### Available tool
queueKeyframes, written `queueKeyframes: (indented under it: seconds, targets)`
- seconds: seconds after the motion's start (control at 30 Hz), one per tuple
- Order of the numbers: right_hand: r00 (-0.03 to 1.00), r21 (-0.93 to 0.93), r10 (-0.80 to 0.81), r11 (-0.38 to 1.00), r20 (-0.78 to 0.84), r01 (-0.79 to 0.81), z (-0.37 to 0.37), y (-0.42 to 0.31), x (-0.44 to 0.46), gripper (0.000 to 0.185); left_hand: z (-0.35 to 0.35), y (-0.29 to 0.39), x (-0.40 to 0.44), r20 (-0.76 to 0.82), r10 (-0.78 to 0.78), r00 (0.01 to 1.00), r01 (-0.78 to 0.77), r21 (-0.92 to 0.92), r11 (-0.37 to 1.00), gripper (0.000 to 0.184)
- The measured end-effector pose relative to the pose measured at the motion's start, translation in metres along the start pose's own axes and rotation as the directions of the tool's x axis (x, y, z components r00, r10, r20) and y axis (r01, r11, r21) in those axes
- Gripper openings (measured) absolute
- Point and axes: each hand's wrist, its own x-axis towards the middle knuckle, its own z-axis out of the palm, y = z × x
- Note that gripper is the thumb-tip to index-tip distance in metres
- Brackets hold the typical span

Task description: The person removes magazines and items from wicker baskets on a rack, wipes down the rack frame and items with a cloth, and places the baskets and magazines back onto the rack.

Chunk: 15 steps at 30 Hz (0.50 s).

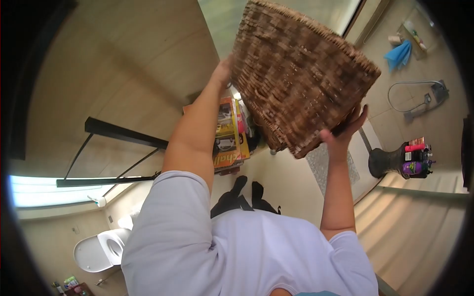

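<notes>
A large brown wicker basket is held up tilted in front of me, its woven surface slightly blurred. My left hand grips its left side, with most of the fingers hidden. Under the lower right corner, my right hand holds the basket with thumb and fingers partly spread. What is inside the basket cannot be seen. Behind my left forearm lies a stack of magazines with a yellow and orange cover on top.
A black rail rack juts from the left wall. Down left is a white toilet with its lid up. On the right stand a dark stool with several bottles, a grey mat, a hand shower and a blue cloth.
</notes>
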Motion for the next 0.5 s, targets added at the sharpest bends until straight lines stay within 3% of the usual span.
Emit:
queueKeyframes:
  seconds: [0.07,0.1,0.2,0.3,0.33,0.4,0.43,0.5]
  targets:
    - [0.992,-0.141,0.05,0.989,0.119,-0.033,-0.004,0.024,-0.023,0.128,-0.019,-0.056,0.053,-0.03,0.068,0.997,-0.059,0.23,0.971,0.068]
    - [0.981,-0.214,0.082,0.976,0.174,-0.043,-0.005,0.03,-0.029,0.129,-0.024,-0.069,0.058,-0.046,0.045,0.998,-0.032,0.253,0.967,0.071]
    - [0.992,-0.127,0.045,0.991,0.118,-0.03,0.002,0.031,-0.033,0.13,-0.006,-0.037,0.032,-0.094,0.027,0.995,0.004,0.313,0.95,0.072]
    - [0.991,-0.128,0.003,0.992,0.135,0.015,-0.003,0.031,-0.029,0.123,0.002,-0.022,0.044,-0.108,0.205,0.973,-0.164,0.308,0.937,0.068]
    - [0.986,-0.113,-0.017,0.993,0.163,0.036,-0.009,0.032,-0.028,0.12,0.008,-0.016,0.043,-0.099,0.231,0.968,-0.205,0.224,0.953,0.068]
    - [0.957,-0.316,0.118,0.948,0.265,-0.029,-0.026,0.049,-0.038,0.117,0.017,-0.009,0.04,-0.09,0.283,0.955,-0.28,0.046,0.959,0.066]
    - [0.953,-0.331,0.139,0.943,0.267,-0.045,-0.025,0.055,-0.043,0.115,0.012,-0.021,0.049,-0.158,0.302,0.94,-0.278,0.157,0.947,0.063]
    - [0.965,-0.371,0.114,0.928,0.238,-0.018,-0.017,0.062,-0.05,0.11,0.001,-0.04,0.049,-0.169,0.272,0.947,-0.239,0.193,0.952,0.064]
